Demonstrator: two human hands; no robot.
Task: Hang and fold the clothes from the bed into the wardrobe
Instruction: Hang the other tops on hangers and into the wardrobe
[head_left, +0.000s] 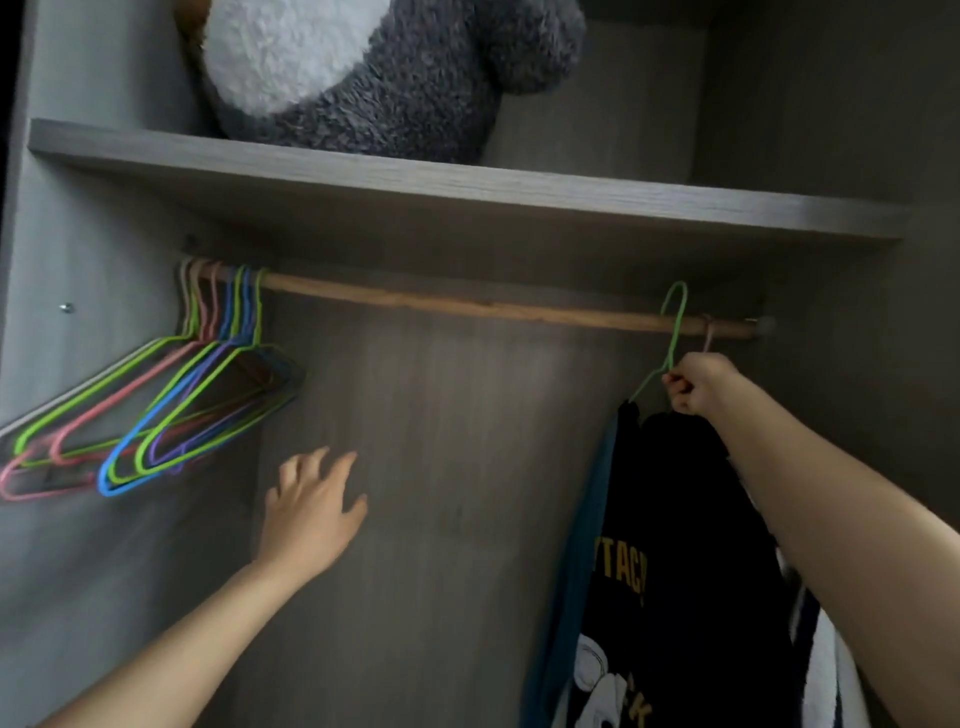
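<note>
**Right hand** (693, 384): fingers closed round the neck of a green hanger (676, 332), whose hook sits over the rod (467, 304) near its right end.

**Left hand** (311, 504): open, fingers spread, holding nothing, raised mid-wardrobe below and to the right of the spare hangers (171, 410).

**Clothes:** a black shirt (675, 519) with yellow lettering hangs from the green hanger, just under the right hand. Beside it hang a teal garment (574, 571) and a white-and-dark one (831, 675). A second, pinkish hook (707, 338) shows on the rod behind the hand.

**Progress:** hanging appears well begun. The black shirt seems in place, but the grip is not yet released. The bed is out of view, so what remains cannot be told. No folded clothes show.

**Counts:**
- three garments
- one rod
- one shelf (415, 192)
- one plush toy (363, 67) on the shelf
- about seven spare hangers, overlapping too much for a sure count
</note>
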